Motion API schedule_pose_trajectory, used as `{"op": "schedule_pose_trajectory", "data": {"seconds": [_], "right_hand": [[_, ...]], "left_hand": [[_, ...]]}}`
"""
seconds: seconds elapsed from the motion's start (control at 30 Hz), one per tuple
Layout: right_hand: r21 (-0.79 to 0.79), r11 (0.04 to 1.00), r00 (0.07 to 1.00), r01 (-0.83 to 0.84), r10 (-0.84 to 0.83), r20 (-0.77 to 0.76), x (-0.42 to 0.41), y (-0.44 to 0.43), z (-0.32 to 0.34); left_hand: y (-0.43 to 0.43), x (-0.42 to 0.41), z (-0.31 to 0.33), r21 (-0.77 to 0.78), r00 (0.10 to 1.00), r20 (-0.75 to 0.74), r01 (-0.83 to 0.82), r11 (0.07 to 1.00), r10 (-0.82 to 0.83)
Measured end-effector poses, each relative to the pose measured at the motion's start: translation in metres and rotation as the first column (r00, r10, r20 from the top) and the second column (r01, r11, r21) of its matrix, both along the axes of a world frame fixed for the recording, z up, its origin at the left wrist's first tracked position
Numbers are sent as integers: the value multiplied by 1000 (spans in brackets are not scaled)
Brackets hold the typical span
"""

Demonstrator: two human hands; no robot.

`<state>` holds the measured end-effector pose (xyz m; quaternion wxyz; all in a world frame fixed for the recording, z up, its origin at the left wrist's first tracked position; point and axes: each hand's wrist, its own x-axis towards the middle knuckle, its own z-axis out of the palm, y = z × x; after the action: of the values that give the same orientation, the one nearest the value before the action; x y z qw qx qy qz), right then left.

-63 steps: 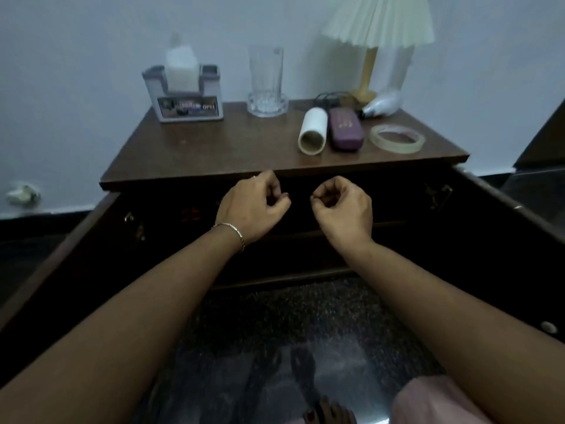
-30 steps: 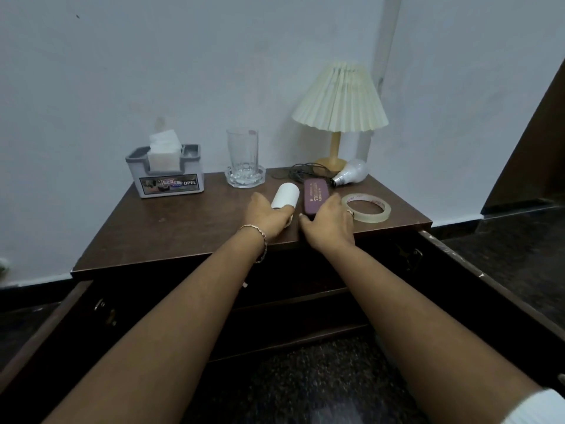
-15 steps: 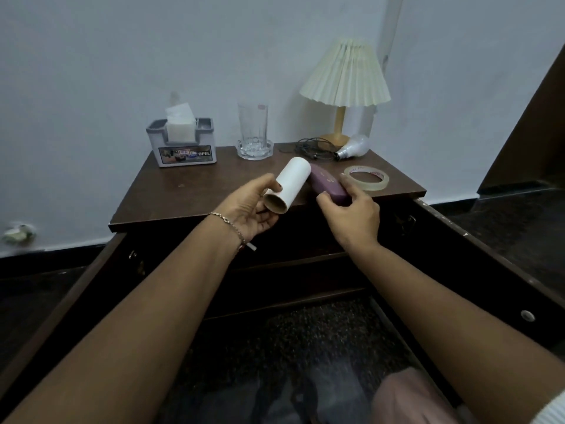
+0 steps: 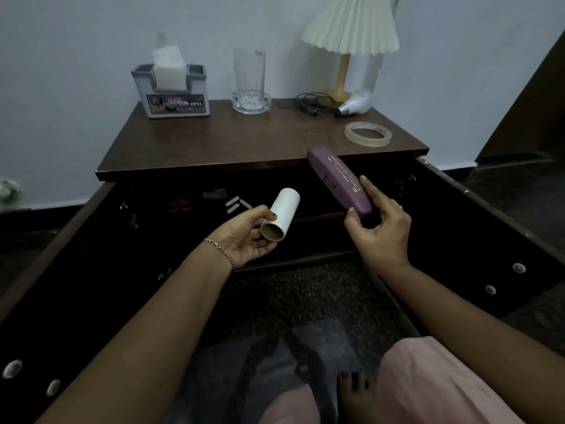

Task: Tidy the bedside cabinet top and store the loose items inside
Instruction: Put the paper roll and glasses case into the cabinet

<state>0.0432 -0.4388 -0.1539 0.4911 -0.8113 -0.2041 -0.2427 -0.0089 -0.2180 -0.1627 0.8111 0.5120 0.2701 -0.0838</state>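
My left hand point(image 4: 244, 237) grips a white cardboard tube point(image 4: 281, 214) by its open near end. My right hand point(image 4: 380, 228) holds a purple glasses case point(image 4: 339, 182) by its near end, tilted up toward the cabinet edge. Both are held in front of the dark open cabinet, below the brown cabinet top point(image 4: 244, 142). On the top lie a clear tape roll point(image 4: 368, 133) at the right, a white light bulb point(image 4: 354, 106) and a tangled black cable point(image 4: 312, 104).
A grey tissue box point(image 4: 171, 91), a glass on a coaster point(image 4: 250, 84) and a pleated lamp point(image 4: 350, 29) stand at the back. Cabinet doors swing open at left point(image 4: 46, 270) and right point(image 4: 489, 234). Small items point(image 4: 214, 201) lie on the dim inner shelf.
Both hands reached to the cabinet top, took the tube and the purple case, and have brought them down and toward me, in front of the open cabinet.
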Motion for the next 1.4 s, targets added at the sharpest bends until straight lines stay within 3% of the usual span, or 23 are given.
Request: {"op": "schedule_pose_trajectory", "data": {"seconds": [0.23,0.43,0.9,1.07,1.27,1.4], "right_hand": [[-198,979,998,-52,47,-31,5,-12,-51],[-279,959,993,-53,21,-117,15,-7,-81],[-305,952,986,-30,-23,-168,113,34,-107],[-380,925,991,-17,-35,-129,148,53,-99],[-463,887,973,5,-111,-202,181,67,-101],[-527,850,965,18,-153,-213,195,81,-99]], "left_hand": [[-5,19,-39,16,996,26,-81,997,81],[-19,35,-58,176,993,61,-112,978,103],[-11,121,-61,496,955,249,-269,826,161],[-2,160,-63,716,984,176,-153,681,36],[5,185,-73,954,995,90,-77,289,-32],[9,198,-74,980,991,110,-95,173,-78]]}}
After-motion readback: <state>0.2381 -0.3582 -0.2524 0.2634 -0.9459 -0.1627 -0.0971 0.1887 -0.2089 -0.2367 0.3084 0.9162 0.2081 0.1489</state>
